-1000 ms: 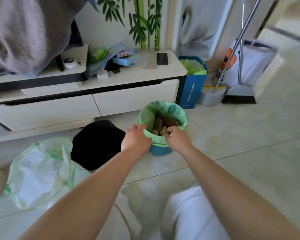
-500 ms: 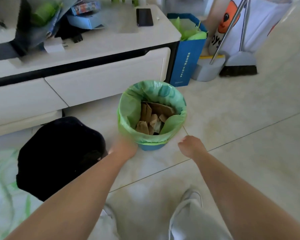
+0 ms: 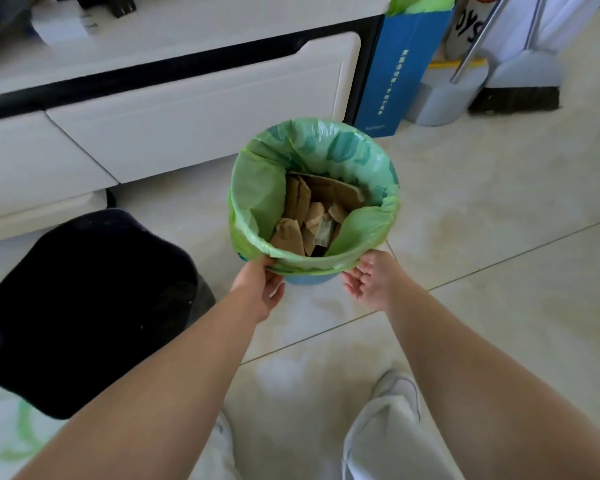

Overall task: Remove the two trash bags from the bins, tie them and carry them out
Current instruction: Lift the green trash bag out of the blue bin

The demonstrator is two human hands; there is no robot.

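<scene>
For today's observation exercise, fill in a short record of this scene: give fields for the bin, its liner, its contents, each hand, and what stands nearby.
bin: small blue bin on the tiled floor, in front of the white cabinet
liner: green trash bag, folded over the rim, not yet lifted out
contents: brown cardboard pieces
left hand: left hand at the near rim, fingers touching the bag's edge
right hand: right hand open, beside the near rim
nearby: black bag to the left; blue paper bag, dustpan and broom behind

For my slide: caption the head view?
Both hands reach the green bag's near rim on the blue bin.
</scene>
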